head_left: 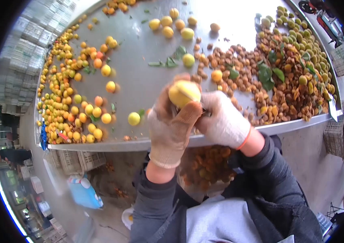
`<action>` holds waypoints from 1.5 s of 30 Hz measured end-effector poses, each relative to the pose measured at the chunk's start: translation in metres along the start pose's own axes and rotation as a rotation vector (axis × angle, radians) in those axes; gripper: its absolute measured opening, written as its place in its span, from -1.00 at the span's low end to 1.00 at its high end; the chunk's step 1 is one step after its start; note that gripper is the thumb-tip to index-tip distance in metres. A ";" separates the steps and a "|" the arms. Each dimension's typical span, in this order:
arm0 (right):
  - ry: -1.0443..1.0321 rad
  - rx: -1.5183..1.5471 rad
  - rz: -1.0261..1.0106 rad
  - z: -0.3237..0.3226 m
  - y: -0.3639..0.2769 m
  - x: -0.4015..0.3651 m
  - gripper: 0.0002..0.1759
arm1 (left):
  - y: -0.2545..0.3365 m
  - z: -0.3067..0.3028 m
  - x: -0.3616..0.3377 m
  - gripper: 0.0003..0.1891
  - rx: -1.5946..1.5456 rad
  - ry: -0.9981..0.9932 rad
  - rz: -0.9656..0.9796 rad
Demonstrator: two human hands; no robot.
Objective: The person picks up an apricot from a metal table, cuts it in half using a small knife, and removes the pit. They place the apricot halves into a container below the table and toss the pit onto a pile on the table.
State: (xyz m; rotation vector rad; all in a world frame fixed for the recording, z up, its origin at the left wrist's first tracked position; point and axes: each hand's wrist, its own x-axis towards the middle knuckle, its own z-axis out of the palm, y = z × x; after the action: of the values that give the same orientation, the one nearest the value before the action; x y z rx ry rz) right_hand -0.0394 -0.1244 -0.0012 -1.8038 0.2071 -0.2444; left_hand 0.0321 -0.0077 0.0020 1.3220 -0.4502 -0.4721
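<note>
Over the near edge of the metal table, my left hand (171,121), in a whitish knit glove with brown-stained fingers, is closed around a yellow apricot (183,94). A line runs down the side of the fruit. My right hand (224,119), gloved the same way with an orange cuff, is closed right beside it. A small dark piece shows at its fingertips, too hidden to name. Below the table edge, between my legs, apricot pieces (208,166) lie in a container whose rim is mostly hidden.
Whole apricots (77,111) spread over the left of the metal table (133,77). Brown apricot stones (236,60) and greener fruit (315,52) heap on the right, with loose leaves (265,75). Crates (341,129) stand at right; a blue-and-white bag (83,192) sits on the floor at left.
</note>
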 end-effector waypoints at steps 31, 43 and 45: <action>-0.226 0.048 0.078 -0.005 0.001 -0.014 -0.71 | 0.014 -0.004 -0.008 -0.35 0.012 -0.185 -0.111; -0.059 -0.176 -0.021 -0.007 -0.001 -0.012 -0.75 | 0.009 -0.006 -0.005 -0.42 0.816 -0.205 0.484; -0.067 -0.169 -0.002 -0.006 -0.002 -0.012 -0.75 | 0.011 0.000 -0.009 -0.37 0.219 -0.215 0.140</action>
State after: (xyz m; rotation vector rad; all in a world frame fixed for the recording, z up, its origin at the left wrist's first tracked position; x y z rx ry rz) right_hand -0.0523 -0.1265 0.0013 -1.9762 0.1831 -0.1720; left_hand 0.0251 -0.0007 0.0125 1.4439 -0.7862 -0.4595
